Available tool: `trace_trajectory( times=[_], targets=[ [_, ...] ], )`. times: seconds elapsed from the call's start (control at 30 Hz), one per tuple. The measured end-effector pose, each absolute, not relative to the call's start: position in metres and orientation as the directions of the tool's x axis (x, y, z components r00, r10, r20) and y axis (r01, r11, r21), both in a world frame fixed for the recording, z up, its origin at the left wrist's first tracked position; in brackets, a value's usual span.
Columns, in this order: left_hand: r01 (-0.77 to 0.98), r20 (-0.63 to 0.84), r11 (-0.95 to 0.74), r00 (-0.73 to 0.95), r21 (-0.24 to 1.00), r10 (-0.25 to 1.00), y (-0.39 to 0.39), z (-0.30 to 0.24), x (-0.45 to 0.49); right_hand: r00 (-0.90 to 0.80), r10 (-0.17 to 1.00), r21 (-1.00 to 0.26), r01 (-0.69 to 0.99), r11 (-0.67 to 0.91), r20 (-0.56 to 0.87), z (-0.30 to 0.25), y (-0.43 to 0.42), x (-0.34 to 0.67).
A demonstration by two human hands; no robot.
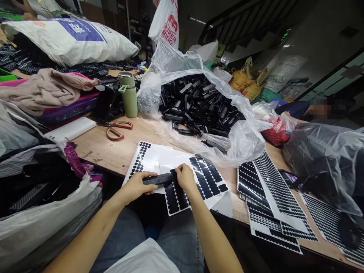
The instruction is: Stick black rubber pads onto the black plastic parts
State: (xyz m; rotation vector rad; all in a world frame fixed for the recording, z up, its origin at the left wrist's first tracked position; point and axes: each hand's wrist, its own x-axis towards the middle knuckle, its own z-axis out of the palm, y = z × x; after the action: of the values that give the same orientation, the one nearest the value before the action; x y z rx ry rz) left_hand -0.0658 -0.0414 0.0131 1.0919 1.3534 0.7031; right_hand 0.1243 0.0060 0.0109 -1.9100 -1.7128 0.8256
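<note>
A slim black plastic part [159, 179] is held level over the table's near edge. My left hand [138, 185] is wrapped round its left end. My right hand [185, 177] pinches its right end with fingertips pressed on top. Beneath both hands lie white backing sheets [159, 157] carrying rows of black oval stickers [205, 176]; one sheet has a dotted column [140, 159] at its left. Behind them an open clear plastic bag [241, 140] is heaped with several more black parts [201, 104].
Red-handled scissors [117, 129] and a green flask [127, 94] stand left of the bag. More sticker sheets [270, 197] lie to the right beside a dark filled plastic bag [327, 163]. Bags [42, 212], cloth [42, 89] and a white sack [71, 40] crowd the left.
</note>
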Motion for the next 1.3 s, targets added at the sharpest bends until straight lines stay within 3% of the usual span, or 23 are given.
trace_trajectory(
  times=[0.13, 0.23, 0.37, 0.5, 1.07, 1.3],
  targets=[
    [0.157, -0.383, 0.356, 0.212, 0.921, 0.899, -0.043, 0.017, -0.066, 0.024, 0.982, -0.915, 0.358, -0.185, -0.189, 0.032, -0.015, 0.128],
    [0.177, -0.294, 0.256, 0.248, 0.95, 0.923, -0.044, 0.022, -0.063, -0.014, 0.985, -0.954, 0.25, -0.165, -0.173, 0.046, -0.034, 0.121],
    [0.196, -0.182, 0.127, 0.296, 0.972, 0.937, -0.044, 0.03, -0.056, -0.137, 0.984, -0.95, 0.305, -0.072, -0.119, 0.056, -0.051, 0.108],
    [0.206, -0.128, 0.062, 0.326, 0.977, 0.937, -0.046, 0.036, -0.052, -0.154, 0.979, -0.943, 0.324, -0.075, -0.13, 0.058, -0.056, 0.108],
    [0.253, -0.07, -0.018, 0.336, 0.967, 0.939, -0.051, 0.037, -0.049, -0.135, 0.983, -0.923, 0.379, -0.063, -0.123, 0.059, -0.063, 0.106],
    [0.233, -0.066, -0.016, 0.339, 0.972, 0.938, -0.052, 0.044, -0.048, -0.1, 0.994, -0.919, 0.395, -0.01, -0.053, 0.059, -0.067, 0.103]
  ],
)
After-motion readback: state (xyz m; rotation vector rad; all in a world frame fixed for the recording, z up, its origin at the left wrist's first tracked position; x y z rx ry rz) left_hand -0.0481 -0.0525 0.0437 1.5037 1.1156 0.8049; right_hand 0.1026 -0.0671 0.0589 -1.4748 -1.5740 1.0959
